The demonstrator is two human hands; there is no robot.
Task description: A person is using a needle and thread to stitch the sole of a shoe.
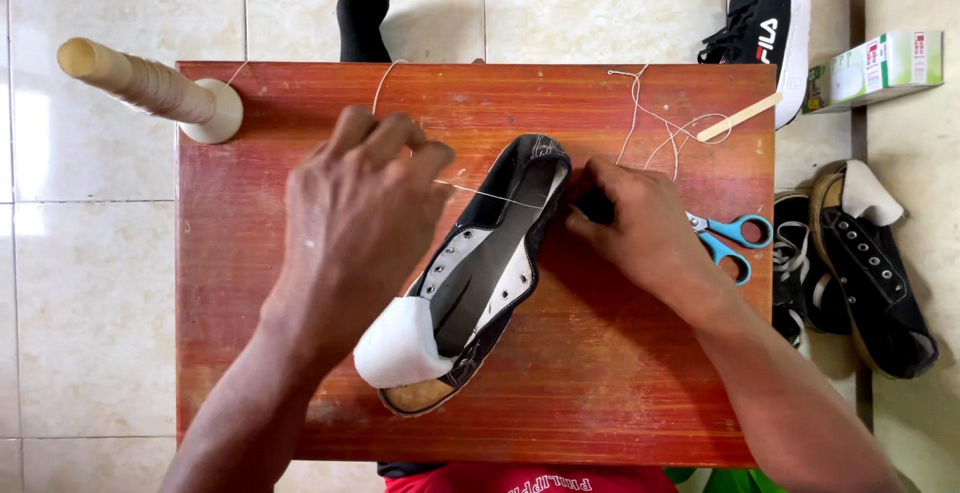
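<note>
A black canvas shoe [480,273] with a white toe cap and no laces lies diagonally on a red wooden table [250,373], heel pointing away from me. My left hand [355,218] hovers beside the shoe's left side and pinches a taut white thread [490,194] that runs across to the heel. My right hand [640,223] presses against the heel's right edge, fingers closed on a small dark object that is mostly hidden.
A thread spool [150,88] lies at the table's far left corner. Blue-handled scissors [730,238], loose thread [660,123] and a wooden stick [740,118] sit at the right. More shoes [870,263] and a small box [880,68] rest on the tiled floor.
</note>
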